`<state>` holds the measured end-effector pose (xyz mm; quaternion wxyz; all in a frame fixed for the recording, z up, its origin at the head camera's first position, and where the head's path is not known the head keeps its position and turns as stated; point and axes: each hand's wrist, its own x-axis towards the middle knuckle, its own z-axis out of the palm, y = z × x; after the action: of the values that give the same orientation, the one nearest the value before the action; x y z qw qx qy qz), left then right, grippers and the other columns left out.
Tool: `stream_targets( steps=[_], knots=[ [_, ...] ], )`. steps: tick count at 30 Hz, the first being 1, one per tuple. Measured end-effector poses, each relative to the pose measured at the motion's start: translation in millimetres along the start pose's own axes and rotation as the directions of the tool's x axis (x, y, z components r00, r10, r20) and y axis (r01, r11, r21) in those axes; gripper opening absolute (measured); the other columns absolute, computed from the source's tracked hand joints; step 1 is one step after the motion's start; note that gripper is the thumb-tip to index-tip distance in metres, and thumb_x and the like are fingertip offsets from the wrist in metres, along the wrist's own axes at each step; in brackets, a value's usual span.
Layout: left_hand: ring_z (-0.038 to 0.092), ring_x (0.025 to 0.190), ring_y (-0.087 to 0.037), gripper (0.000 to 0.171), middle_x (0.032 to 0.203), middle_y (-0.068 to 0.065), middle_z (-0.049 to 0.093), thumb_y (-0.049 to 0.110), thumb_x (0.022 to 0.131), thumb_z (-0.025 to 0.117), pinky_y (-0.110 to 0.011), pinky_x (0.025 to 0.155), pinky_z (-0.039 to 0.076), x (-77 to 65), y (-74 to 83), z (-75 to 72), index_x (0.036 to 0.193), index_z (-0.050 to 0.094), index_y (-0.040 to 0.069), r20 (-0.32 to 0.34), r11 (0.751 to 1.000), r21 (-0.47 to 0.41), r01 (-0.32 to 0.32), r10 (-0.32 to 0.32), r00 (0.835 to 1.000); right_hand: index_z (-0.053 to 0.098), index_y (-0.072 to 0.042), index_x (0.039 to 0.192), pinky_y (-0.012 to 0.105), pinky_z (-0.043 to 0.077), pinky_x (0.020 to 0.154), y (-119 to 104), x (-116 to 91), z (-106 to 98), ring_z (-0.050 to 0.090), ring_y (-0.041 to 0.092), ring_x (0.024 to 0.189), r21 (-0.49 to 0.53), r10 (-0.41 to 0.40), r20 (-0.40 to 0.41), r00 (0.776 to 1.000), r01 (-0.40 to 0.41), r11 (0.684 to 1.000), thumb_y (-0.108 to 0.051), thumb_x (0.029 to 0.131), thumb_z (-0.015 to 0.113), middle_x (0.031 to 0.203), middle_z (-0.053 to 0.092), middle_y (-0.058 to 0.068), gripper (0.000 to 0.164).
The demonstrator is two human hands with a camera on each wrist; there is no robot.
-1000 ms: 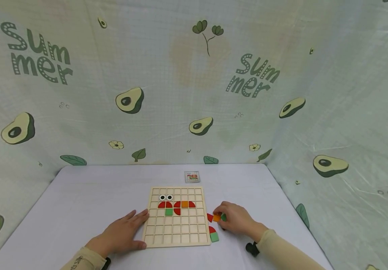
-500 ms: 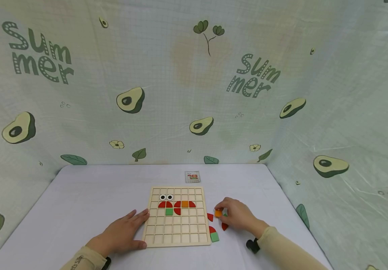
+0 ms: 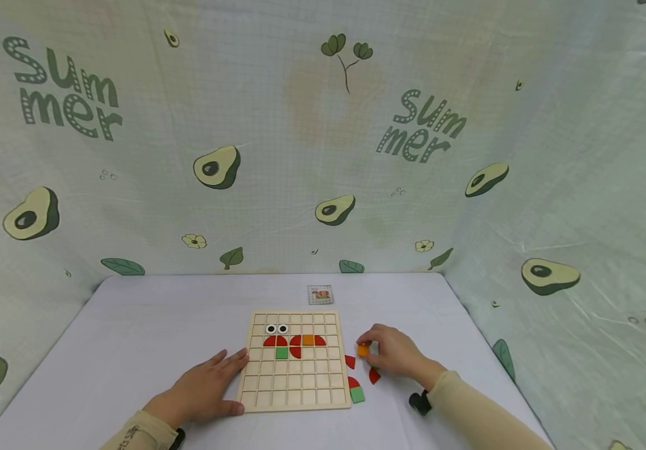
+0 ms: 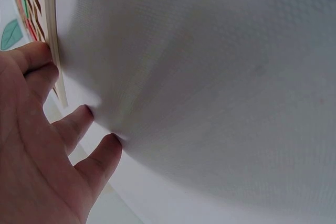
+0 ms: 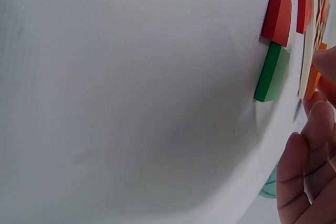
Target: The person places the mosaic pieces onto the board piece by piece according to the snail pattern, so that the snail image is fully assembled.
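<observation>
My right hand (image 3: 393, 353) pinches an orange square tile (image 3: 363, 350) between thumb and fingertips, just off the board's right side. In the right wrist view the orange tile (image 5: 313, 80) sits at the fingertips, and the other fingers (image 5: 292, 166) curve below it. My left hand (image 3: 202, 387) rests with spread fingers against the left edge of the wooden grid board (image 3: 295, 410). The left wrist view shows two fingertips touching the board's side (image 4: 50, 14). On the board lie two eye tiles (image 3: 277, 329), several red quarter-circle tiles (image 3: 295, 352), an orange square (image 3: 308, 340) and a green square (image 3: 282, 353).
Right of the board lie loose red tiles (image 3: 350, 362) and a green tile (image 3: 357, 394). A red quarter-circle (image 5: 276, 11) adjoins a green piece (image 5: 271, 72) near my right hand. Behind the board lies a small picture card (image 3: 320, 294) on the white tabletop (image 3: 188, 312).
My right hand has moved slightly away from me, carrying the orange tile from beside the red piece. A red quarter-circle now shows below the hand. The left hand stays put.
</observation>
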<state>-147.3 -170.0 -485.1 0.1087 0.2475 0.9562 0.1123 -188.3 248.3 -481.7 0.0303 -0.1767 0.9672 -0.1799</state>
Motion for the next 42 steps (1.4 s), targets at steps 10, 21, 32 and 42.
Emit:
stream_targets(
  steps=[10, 21, 32, 42],
  knots=[
    [0.035, 0.139, -0.045, 0.096, 0.156, -0.003, 0.04, 0.066, 0.075, 0.073, -0.06, 0.107, 0.037, 0.1, -2.2, 1.5, 0.149, 0.047, 0.01, -0.005, 1.0, -0.001, 0.003, -0.003, 1.0, 0.075, -0.02, 0.109, 0.026, 0.052, 0.073, -8, 11, -1, 0.054, 0.01, 0.083, -0.013, -0.047, 0.01, 0.999, 0.047, 0.999, -0.023, 0.085, 0.078, 0.095, 0.059, -0.014, 0.024],
    [0.035, 0.139, -0.046, 0.096, 0.156, -0.003, 0.041, 0.066, 0.074, 0.074, -0.06, 0.107, 0.037, 0.2, -3.4, 2.9, 0.148, 0.048, 0.01, -0.008, 1.0, -0.011, 0.012, -0.012, 1.0, 0.076, -0.023, 0.111, 0.023, 0.048, 0.07, -53, 42, 12, 0.051, 0.007, 0.08, 0.022, -0.141, 0.079, 0.987, 0.14, 0.99, -0.019, 0.084, 0.072, 0.099, 0.06, -0.014, 0.027],
    [0.036, 0.138, -0.046, 0.095, 0.155, -0.004, 0.042, 0.064, 0.075, 0.075, -0.06, 0.107, 0.037, -0.1, -2.1, 2.1, 0.147, 0.049, 0.01, -0.014, 1.0, -0.016, -0.002, 0.002, 1.0, 0.076, -0.023, 0.113, 0.026, 0.051, 0.078, -84, 56, 34, 0.055, 0.005, 0.089, -0.027, -0.206, 0.101, 0.973, 0.21, 0.977, -0.014, 0.083, 0.068, 0.104, 0.06, -0.015, 0.032],
    [0.035, 0.139, -0.045, 0.094, 0.155, -0.003, 0.041, 0.065, 0.075, 0.075, -0.059, 0.107, 0.037, 0.1, -1.1, 2.2, 0.148, 0.049, 0.011, -0.007, 1.0, -0.012, 0.012, -0.012, 1.0, 0.075, -0.023, 0.112, 0.027, 0.052, 0.08, -85, 57, 37, 0.057, 0.005, 0.091, -0.051, -0.222, 0.074, 0.972, 0.226, 0.973, -0.018, 0.085, 0.071, 0.105, 0.061, -0.014, 0.029]
  ],
)
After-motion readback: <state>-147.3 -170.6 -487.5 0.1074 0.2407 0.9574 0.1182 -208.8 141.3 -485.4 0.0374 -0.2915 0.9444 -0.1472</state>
